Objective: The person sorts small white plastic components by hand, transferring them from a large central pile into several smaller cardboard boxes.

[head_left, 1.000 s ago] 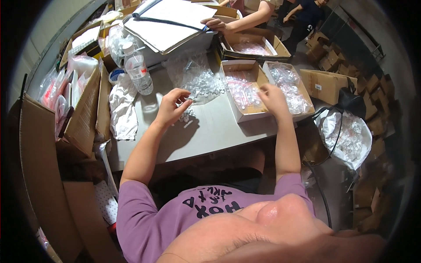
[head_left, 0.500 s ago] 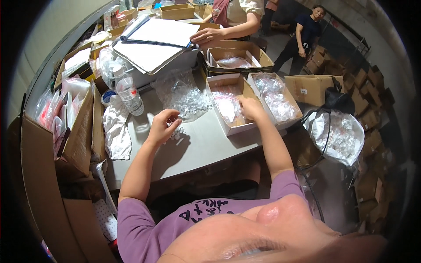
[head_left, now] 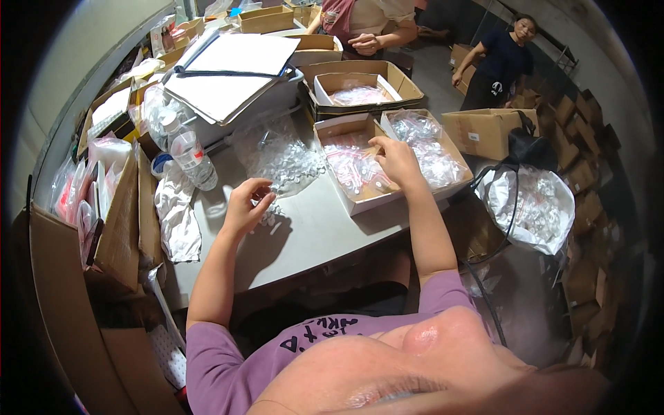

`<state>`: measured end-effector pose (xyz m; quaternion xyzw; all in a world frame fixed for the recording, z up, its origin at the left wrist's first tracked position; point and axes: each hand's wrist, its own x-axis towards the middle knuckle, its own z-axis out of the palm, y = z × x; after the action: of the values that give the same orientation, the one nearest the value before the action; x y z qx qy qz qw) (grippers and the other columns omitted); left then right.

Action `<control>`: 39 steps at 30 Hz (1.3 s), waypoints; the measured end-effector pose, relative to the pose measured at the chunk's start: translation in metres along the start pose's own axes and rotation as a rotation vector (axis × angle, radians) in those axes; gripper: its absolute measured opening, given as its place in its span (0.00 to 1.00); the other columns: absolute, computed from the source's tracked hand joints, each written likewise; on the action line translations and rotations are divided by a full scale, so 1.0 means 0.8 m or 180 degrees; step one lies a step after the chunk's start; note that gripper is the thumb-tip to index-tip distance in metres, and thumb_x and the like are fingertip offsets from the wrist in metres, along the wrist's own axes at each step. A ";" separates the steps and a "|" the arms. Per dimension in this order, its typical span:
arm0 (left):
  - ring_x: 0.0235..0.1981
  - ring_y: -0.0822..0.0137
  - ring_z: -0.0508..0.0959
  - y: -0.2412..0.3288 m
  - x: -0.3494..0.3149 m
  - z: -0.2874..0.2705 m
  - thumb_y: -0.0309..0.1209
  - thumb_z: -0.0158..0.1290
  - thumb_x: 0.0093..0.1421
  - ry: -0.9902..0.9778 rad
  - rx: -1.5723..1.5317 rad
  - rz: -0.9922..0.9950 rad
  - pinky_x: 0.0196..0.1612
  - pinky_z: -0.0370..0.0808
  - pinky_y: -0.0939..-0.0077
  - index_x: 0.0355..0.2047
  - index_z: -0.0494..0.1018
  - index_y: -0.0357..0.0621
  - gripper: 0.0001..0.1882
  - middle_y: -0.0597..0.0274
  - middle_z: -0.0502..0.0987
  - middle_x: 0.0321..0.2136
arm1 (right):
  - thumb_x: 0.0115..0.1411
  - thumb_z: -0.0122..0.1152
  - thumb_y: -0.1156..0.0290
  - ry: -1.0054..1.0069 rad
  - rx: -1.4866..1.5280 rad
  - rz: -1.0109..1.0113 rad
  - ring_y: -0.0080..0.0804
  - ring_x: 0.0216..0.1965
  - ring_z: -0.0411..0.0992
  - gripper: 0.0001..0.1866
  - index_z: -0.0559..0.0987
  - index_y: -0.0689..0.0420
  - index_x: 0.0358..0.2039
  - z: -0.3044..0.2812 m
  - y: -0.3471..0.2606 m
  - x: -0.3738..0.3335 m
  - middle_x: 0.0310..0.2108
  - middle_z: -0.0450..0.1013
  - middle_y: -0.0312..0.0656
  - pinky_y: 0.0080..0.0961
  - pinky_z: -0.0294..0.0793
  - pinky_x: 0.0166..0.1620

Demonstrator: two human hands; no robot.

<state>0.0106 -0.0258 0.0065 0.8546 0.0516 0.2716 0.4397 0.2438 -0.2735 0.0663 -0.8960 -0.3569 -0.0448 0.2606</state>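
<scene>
My left hand (head_left: 245, 209) hovers over the table, its fingers bent and the thumb a little apart, with nothing visible between them. Just beside and below it lies a small pile of whitish pieces (head_left: 272, 216). Beyond it, a clear plastic bag (head_left: 259, 146) spills many small clear-white pieces (head_left: 294, 166). My right hand (head_left: 399, 163) reaches over a white cardboard box (head_left: 366, 204), fingers apart above the small clear zip bags (head_left: 349, 166) inside; its fingertips are partly hidden. Right against that box stands a second box (head_left: 465, 181) of filled clear bags (head_left: 430, 146).
A water bottle (head_left: 192, 160) and white cloth (head_left: 178, 214) stand at the left. Papers on a clipboard (head_left: 228, 59) top a bin. A brown carton (head_left: 484, 131) and a white sack of pieces (head_left: 529, 214) are at the right. Two other people are beyond the table.
My right hand has lifted slightly out of the white box, its fingers spreading. My left hand stays near the pile. The person opposite has drawn a hand back from the clipboard.
</scene>
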 end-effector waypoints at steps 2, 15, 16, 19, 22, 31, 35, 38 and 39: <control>0.29 0.71 0.75 0.000 0.000 0.000 0.25 0.58 0.52 -0.0001 -0.0062 -0.0009 0.34 0.73 0.80 0.38 0.73 0.36 0.12 0.59 0.75 0.30 | 0.51 0.59 0.73 0.0126 -0.0027 -0.0095 0.44 0.36 0.74 0.10 0.78 0.53 0.35 -0.003 -0.008 -0.002 0.31 0.76 0.44 0.36 0.72 0.41; 0.37 0.77 0.72 0.007 -0.007 0.004 0.21 0.50 0.59 -0.0102 -0.2149 -0.0469 0.41 0.68 0.84 0.40 0.68 0.35 0.08 0.66 0.73 0.34 | 0.52 0.58 0.79 -0.0444 0.1921 -0.2244 0.41 0.34 0.74 0.13 0.73 0.57 0.40 0.098 -0.169 -0.023 0.34 0.72 0.45 0.30 0.74 0.37; 0.37 0.77 0.72 0.002 -0.006 0.001 0.21 0.50 0.59 -0.0124 -0.2130 -0.0463 0.41 0.68 0.84 0.40 0.68 0.35 0.08 0.66 0.73 0.34 | 0.51 0.58 0.80 -0.0393 0.1923 -0.2205 0.41 0.34 0.73 0.14 0.73 0.57 0.39 0.108 -0.168 -0.020 0.34 0.70 0.45 0.30 0.73 0.36; 0.34 0.77 0.71 -0.018 -0.007 -0.007 0.21 0.51 0.59 0.0054 -0.1662 -0.0473 0.39 0.68 0.84 0.37 0.68 0.36 0.06 0.66 0.72 0.33 | 0.49 0.61 0.80 -0.0086 0.2293 -0.2140 0.40 0.33 0.72 0.15 0.72 0.59 0.39 0.126 -0.156 -0.016 0.34 0.69 0.44 0.30 0.73 0.36; 0.33 0.77 0.71 -0.003 -0.005 -0.002 0.21 0.51 0.58 -0.0030 -0.1867 -0.0655 0.39 0.69 0.84 0.36 0.69 0.36 0.06 0.66 0.72 0.33 | 0.48 0.62 0.80 -0.0190 0.2447 -0.2047 0.39 0.33 0.72 0.17 0.72 0.59 0.39 0.126 -0.155 -0.019 0.35 0.69 0.44 0.29 0.73 0.36; 0.31 0.78 0.73 -0.005 -0.001 -0.009 0.20 0.53 0.56 0.0186 -0.1875 -0.0827 0.36 0.71 0.86 0.36 0.71 0.35 0.07 0.66 0.74 0.30 | 0.50 0.59 0.79 -0.0656 0.2689 -0.1576 0.37 0.30 0.74 0.15 0.73 0.61 0.41 0.136 -0.154 -0.014 0.28 0.74 0.48 0.28 0.73 0.36; 0.29 0.77 0.73 -0.004 -0.002 -0.007 0.21 0.53 0.56 -0.0084 -0.1856 -0.1058 0.32 0.70 0.84 0.33 0.71 0.37 0.04 0.66 0.74 0.27 | 0.51 0.57 0.78 -0.0261 0.2807 -0.1517 0.37 0.29 0.73 0.10 0.74 0.63 0.37 0.138 -0.153 -0.014 0.28 0.74 0.47 0.27 0.72 0.36; 0.28 0.77 0.73 -0.010 -0.001 -0.005 0.22 0.53 0.57 0.0274 -0.1816 -0.0935 0.33 0.70 0.85 0.33 0.71 0.37 0.04 0.67 0.74 0.26 | 0.51 0.58 0.77 -0.0235 0.2889 -0.1475 0.38 0.30 0.74 0.11 0.74 0.63 0.36 0.143 -0.153 -0.015 0.29 0.74 0.48 0.27 0.72 0.36; 0.28 0.78 0.73 -0.014 -0.001 -0.006 0.22 0.53 0.57 0.0403 -0.1978 -0.0884 0.34 0.70 0.85 0.33 0.71 0.38 0.04 0.68 0.73 0.25 | 0.51 0.58 0.77 -0.0220 0.2890 -0.1471 0.38 0.30 0.74 0.11 0.74 0.63 0.36 0.144 -0.152 -0.015 0.29 0.74 0.48 0.27 0.72 0.36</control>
<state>0.0093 -0.0152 -0.0003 0.6461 0.1095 0.2643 0.7076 0.1422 -0.1494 0.0171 -0.5910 -0.5376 0.0880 0.5949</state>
